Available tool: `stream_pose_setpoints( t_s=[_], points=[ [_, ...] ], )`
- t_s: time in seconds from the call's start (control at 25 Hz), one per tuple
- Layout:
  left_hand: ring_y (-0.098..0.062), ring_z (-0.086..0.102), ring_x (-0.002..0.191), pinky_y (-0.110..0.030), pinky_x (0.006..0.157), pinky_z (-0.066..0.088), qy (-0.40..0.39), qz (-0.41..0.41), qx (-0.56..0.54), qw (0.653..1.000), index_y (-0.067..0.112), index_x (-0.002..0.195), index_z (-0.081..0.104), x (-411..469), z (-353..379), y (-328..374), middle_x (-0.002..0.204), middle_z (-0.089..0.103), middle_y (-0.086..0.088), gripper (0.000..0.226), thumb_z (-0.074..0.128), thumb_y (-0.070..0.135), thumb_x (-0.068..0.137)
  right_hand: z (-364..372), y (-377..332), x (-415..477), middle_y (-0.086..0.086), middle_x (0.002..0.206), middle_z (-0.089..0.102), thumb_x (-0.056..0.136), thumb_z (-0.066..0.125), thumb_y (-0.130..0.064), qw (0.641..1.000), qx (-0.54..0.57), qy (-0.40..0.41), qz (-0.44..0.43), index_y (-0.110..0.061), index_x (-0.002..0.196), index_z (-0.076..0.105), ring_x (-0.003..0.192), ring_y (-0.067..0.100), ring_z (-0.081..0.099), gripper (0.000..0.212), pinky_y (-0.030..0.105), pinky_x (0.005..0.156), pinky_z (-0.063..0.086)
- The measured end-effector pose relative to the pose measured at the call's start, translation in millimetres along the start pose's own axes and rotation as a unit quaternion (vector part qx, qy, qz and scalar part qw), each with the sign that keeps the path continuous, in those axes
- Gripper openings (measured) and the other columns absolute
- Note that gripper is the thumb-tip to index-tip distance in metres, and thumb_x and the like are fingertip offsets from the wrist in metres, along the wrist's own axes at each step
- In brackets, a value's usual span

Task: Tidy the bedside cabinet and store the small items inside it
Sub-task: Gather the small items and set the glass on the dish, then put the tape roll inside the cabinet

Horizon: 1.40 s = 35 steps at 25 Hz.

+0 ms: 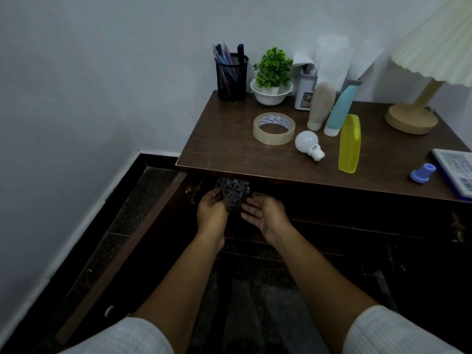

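A clear cut-glass tumbler (233,191) sits just under the front edge of the dark wooden bedside cabinet top (224,139), inside the open cabinet. My left hand (212,213) holds its left side with curled fingers. My right hand (263,213) lies beside its right side, palm turned inward, fingers straight and close to the glass. On the top lie a roll of clear tape (273,128), a white light bulb (308,144), a yellow comb (350,143), beige (320,105) and blue (339,111) tubes, and a small blue cap (422,172).
At the back stand a mesh pen holder (232,77), a small potted plant (272,77), a tissue holder (304,94) and a lamp (413,116). A book (454,172) lies at the right edge. The cabinet door (122,251) hangs open to the left. The interior is dark.
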<state>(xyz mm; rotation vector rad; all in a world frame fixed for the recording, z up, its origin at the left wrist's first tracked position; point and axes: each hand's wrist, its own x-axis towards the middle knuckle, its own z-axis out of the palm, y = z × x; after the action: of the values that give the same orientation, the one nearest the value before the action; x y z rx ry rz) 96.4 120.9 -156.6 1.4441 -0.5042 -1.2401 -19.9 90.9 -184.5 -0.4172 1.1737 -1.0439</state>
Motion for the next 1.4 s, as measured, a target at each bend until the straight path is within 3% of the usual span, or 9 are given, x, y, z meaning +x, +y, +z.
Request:
stream_pose_setpoints(
  t_s=[0.12,0.2,0.36,0.52,0.68,0.88,1.08,1.24,1.4],
  points=[
    [-0.011,0.063,0.097,-0.032,0.096,0.051,0.007,-0.009,-0.021,1.000,0.010,0.137,0.055,0,0,0,0.124,0.065,-0.006,0.046,0.052,-0.006,0.094,0,-1,-1,0.013,0.126,0.062,0.103,0.047,-0.010,1.000,0.004,-0.017,0.005,-0.008,0.131,0.052,0.117,0.032,0.063,0.029,0.041,0.087,0.057],
    [-0.015,0.063,0.104,-0.034,0.102,0.050,0.004,-0.013,-0.045,0.999,0.008,0.138,0.055,2,-1,-1,0.127,0.065,-0.009,0.047,0.050,-0.008,0.094,1,-2,-3,0.013,0.129,0.060,0.103,0.047,-0.010,0.999,0.012,-0.029,0.008,-0.007,0.134,0.051,0.122,0.033,0.061,0.031,0.043,0.093,0.055],
    [-0.018,0.058,0.117,-0.043,0.113,0.044,-0.015,-0.028,-0.076,0.997,0.008,0.143,0.049,9,-5,-1,0.127,0.061,-0.008,0.051,0.044,-0.010,0.096,5,-3,-3,0.014,0.128,0.059,0.104,0.046,-0.013,0.999,0.009,-0.051,0.012,-0.012,0.115,0.058,0.124,0.031,0.058,0.016,0.043,0.096,0.053],
    [-0.022,0.054,0.127,-0.048,0.111,0.043,-0.041,-0.047,-0.061,0.996,0.018,0.147,0.046,16,-10,-4,0.137,0.057,-0.002,0.056,0.043,-0.007,0.097,7,-6,-1,0.009,0.133,0.059,0.104,0.047,-0.017,0.997,-0.037,-0.066,0.005,-0.013,0.128,0.055,0.123,0.029,0.059,0.026,0.047,0.097,0.054],
    [-0.021,0.051,0.130,-0.045,0.112,0.042,-0.052,-0.058,-0.063,0.995,0.018,0.152,0.040,21,-13,-7,0.147,0.050,-0.005,0.057,0.042,-0.006,0.100,7,-8,0,0.002,0.128,0.061,0.104,0.046,-0.017,0.995,-0.061,-0.076,0.013,-0.022,0.111,0.057,0.120,0.028,0.060,0.013,0.047,0.094,0.055],
    [-0.027,0.046,0.139,-0.047,0.116,0.038,-0.068,-0.071,-0.078,0.992,0.014,0.155,0.034,26,-13,-6,0.153,0.046,-0.011,0.055,0.040,-0.002,0.103,8,-7,3,0.004,0.143,0.052,0.106,0.044,-0.021,0.994,-0.066,-0.086,0.018,-0.013,0.146,0.044,0.127,0.030,0.056,0.041,0.051,0.098,0.053],
    [-0.028,0.042,0.143,-0.046,0.115,0.038,-0.076,-0.077,-0.074,0.991,0.016,0.157,0.031,26,-16,-5,0.156,0.044,-0.007,0.057,0.041,0.001,0.104,9,-7,-2,0.002,0.142,0.053,0.105,0.044,-0.021,0.993,-0.064,-0.092,0.018,-0.015,0.148,0.042,0.126,0.029,0.056,0.043,0.051,0.099,0.053],
    [-0.029,0.044,0.142,-0.046,0.114,0.039,-0.084,-0.077,-0.036,0.993,0.014,0.156,0.034,13,-16,1,0.153,0.046,-0.009,0.052,0.041,0.005,0.105,3,-7,-19,0.004,0.141,0.054,0.105,0.045,-0.020,0.992,-0.097,-0.081,0.017,-0.015,0.146,0.044,0.126,0.030,0.056,0.042,0.049,0.098,0.053],
    [-0.030,0.050,0.135,-0.044,0.106,0.046,-0.116,-0.100,0.073,0.986,0.011,0.148,0.046,-17,-14,15,0.148,0.052,-0.012,0.044,0.040,0.006,0.105,-3,-20,-55,0.004,0.135,0.057,0.102,0.050,-0.018,0.973,-0.221,-0.072,0.006,-0.016,0.143,0.049,0.120,0.027,0.059,0.040,0.047,0.097,0.054]
  ],
)
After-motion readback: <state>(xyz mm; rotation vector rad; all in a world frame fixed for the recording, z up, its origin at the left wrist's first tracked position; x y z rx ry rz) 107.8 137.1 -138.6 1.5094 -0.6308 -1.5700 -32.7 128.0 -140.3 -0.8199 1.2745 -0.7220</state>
